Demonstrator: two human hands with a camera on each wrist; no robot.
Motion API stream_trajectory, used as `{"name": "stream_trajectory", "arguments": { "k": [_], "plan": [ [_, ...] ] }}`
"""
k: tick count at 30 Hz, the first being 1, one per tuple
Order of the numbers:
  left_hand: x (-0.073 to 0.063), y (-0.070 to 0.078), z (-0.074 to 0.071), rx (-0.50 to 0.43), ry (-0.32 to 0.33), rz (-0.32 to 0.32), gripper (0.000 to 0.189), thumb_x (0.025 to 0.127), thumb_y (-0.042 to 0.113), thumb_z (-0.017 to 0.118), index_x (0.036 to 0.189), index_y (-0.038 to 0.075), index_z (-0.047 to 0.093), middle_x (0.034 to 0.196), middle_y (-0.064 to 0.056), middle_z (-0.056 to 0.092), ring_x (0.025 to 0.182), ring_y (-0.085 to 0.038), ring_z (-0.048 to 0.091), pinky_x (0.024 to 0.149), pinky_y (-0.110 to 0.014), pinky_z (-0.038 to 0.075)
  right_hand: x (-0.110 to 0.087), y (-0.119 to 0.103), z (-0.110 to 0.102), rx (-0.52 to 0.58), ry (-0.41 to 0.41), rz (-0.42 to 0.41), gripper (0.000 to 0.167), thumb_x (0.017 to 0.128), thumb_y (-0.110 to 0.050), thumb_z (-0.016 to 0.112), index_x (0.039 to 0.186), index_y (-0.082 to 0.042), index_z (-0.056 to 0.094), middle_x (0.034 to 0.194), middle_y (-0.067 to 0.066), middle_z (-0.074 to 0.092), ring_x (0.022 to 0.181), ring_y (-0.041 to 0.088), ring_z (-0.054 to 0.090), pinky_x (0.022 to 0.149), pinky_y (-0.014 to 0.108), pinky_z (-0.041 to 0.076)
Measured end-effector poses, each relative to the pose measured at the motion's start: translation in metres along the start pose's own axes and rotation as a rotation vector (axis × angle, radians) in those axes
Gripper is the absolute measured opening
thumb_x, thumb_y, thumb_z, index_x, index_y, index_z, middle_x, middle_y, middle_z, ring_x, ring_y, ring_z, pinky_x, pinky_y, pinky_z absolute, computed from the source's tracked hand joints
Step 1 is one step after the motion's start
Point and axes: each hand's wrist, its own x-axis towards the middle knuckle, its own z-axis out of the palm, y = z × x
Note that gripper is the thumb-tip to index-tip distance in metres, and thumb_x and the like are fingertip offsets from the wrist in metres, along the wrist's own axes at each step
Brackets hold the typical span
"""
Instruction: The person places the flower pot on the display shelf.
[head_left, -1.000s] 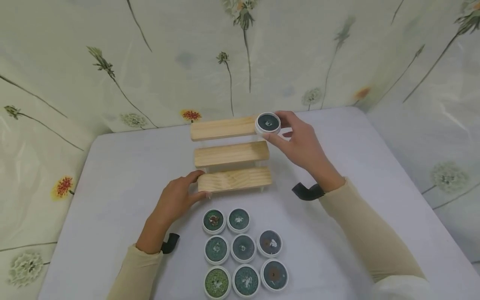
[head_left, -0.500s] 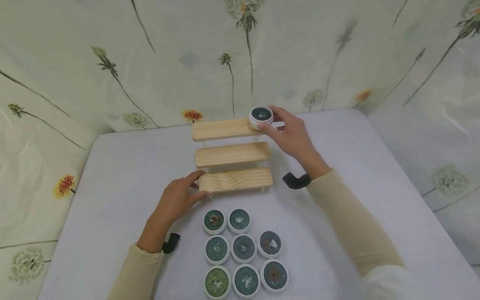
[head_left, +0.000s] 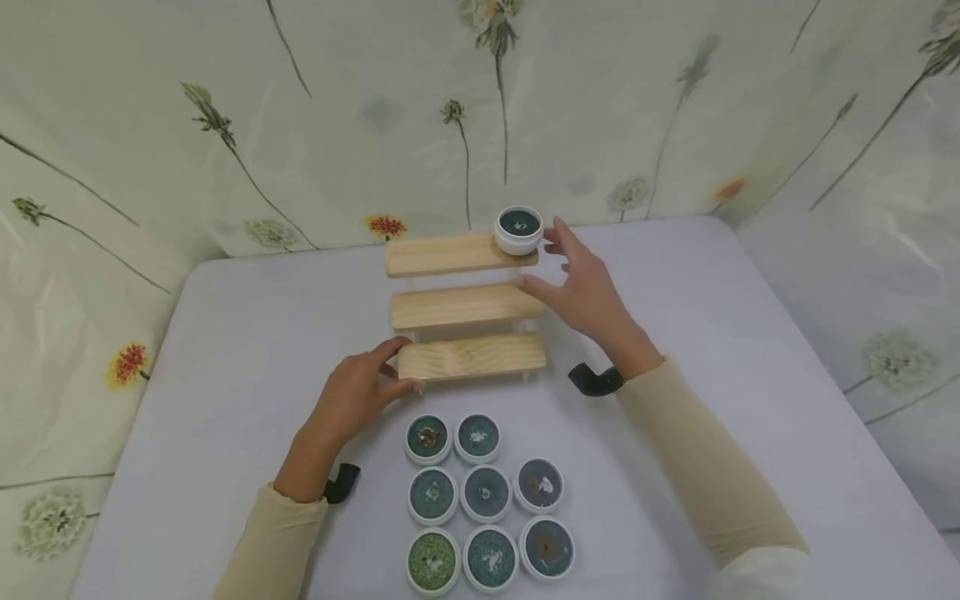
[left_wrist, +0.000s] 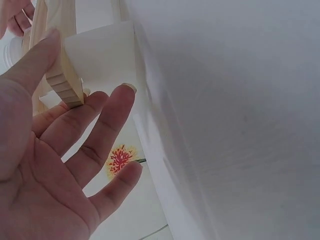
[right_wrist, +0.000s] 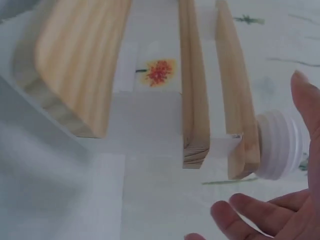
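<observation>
A three-step wooden display stand with white supports stands toward the back of the table. My left hand pinches the left end of its lowest step; in the left wrist view, the thumb lies on one side of the board and fingertips on the other. On the right end of the top step sits a small round white jar with a dark green top. My right hand is beside that jar, thumb and fingers spread apart. The right wrist view shows a gap between the hand and the jar.
Several similar white jars with green, grey or brownish tops, including a bright green one, stand grouped in front of the stand. A white cloth covers the table. Flower-printed sheeting hangs behind and at the sides.
My right hand brought the jar left onto the top step's right end, then let go and drew slightly away. The left hand stays on the lowest step.
</observation>
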Motion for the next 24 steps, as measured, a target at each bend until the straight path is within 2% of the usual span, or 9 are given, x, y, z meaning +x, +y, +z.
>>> {"name": "stream_trajectory", "arguments": {
  "k": [2,5,8,10,13,16,20,22,24],
  "plan": [
    [0.001,0.000,0.000,0.001,0.000,-0.001,0.069,0.089,0.037,0.085,0.148,0.018,0.056,0.106,-0.013,0.077,0.098,-0.030,0.072,0.084,-0.052,0.055,-0.013,0.001,0.000,-0.069,-0.056,0.037,0.111,0.089,-0.057,0.079,0.166,-0.005,0.019,0.161,0.013,0.044,0.146,0.033,0.043,0.115,0.055,0.037],
    [0.001,0.000,0.000,-0.017,-0.002,0.006,0.067,0.089,0.036,0.084,0.147,0.018,0.057,0.111,-0.013,0.076,0.099,-0.030,0.072,0.085,-0.052,0.056,-0.036,0.000,-0.002,-0.206,-0.174,0.059,0.111,0.088,-0.062,0.078,0.165,-0.004,0.025,0.161,0.016,0.044,0.146,0.038,0.041,0.117,0.057,0.034],
    [0.000,-0.001,0.000,-0.034,-0.001,0.014,0.067,0.089,0.036,0.085,0.147,0.018,0.057,0.115,-0.013,0.076,0.099,-0.029,0.073,0.084,-0.052,0.056,-0.061,-0.003,-0.004,-0.309,-0.271,0.015,0.103,0.087,-0.059,0.080,0.161,-0.003,0.036,0.155,0.019,0.050,0.142,0.041,0.046,0.113,0.059,0.038],
    [-0.001,-0.002,0.000,-0.032,-0.004,0.011,0.068,0.088,0.036,0.086,0.147,0.017,0.057,0.115,-0.013,0.076,0.099,-0.029,0.073,0.084,-0.052,0.056,-0.074,-0.006,-0.003,-0.345,-0.296,-0.026,0.092,0.088,-0.054,0.082,0.156,-0.004,0.046,0.150,0.018,0.056,0.137,0.040,0.052,0.109,0.058,0.043],
    [-0.001,-0.003,0.000,-0.024,-0.004,0.017,0.068,0.088,0.035,0.086,0.146,0.016,0.058,0.112,-0.013,0.076,0.098,-0.030,0.073,0.083,-0.051,0.056,-0.090,-0.010,0.000,-0.336,-0.288,-0.130,0.077,0.088,-0.047,0.084,0.147,-0.004,0.058,0.139,0.016,0.064,0.128,0.037,0.059,0.103,0.056,0.047],
    [0.001,-0.003,-0.002,-0.016,0.003,0.037,0.068,0.087,0.035,0.086,0.145,0.015,0.058,0.104,-0.013,0.077,0.094,-0.029,0.072,0.080,-0.050,0.055,-0.099,-0.011,0.006,-0.294,-0.302,-0.275,0.066,0.088,-0.040,0.086,0.139,-0.004,0.064,0.132,0.012,0.068,0.125,0.032,0.062,0.103,0.052,0.049],
    [0.003,-0.004,-0.003,-0.005,0.012,0.048,0.068,0.087,0.036,0.086,0.145,0.014,0.059,0.097,-0.011,0.076,0.089,-0.028,0.071,0.077,-0.048,0.055,-0.105,-0.012,0.021,-0.242,-0.400,-0.477,0.063,0.088,-0.035,0.087,0.138,-0.004,0.064,0.133,0.007,0.067,0.125,0.026,0.060,0.104,0.044,0.049],
    [0.003,-0.004,-0.004,-0.003,0.011,0.045,0.068,0.087,0.037,0.086,0.145,0.015,0.059,0.097,-0.011,0.076,0.089,-0.027,0.071,0.077,-0.048,0.054,-0.108,-0.013,0.030,-0.234,-0.452,-0.529,0.062,0.089,-0.033,0.086,0.139,-0.005,0.063,0.134,0.007,0.066,0.126,0.025,0.059,0.105,0.042,0.049],
    [0.003,-0.004,-0.003,-0.005,0.008,0.038,0.068,0.087,0.037,0.086,0.145,0.015,0.059,0.098,-0.011,0.076,0.090,-0.027,0.071,0.078,-0.048,0.054,-0.110,-0.016,0.037,-0.243,-0.496,-0.547,0.061,0.089,-0.030,0.086,0.140,-0.006,0.063,0.135,0.008,0.065,0.127,0.025,0.059,0.104,0.042,0.050]
  ]
}}
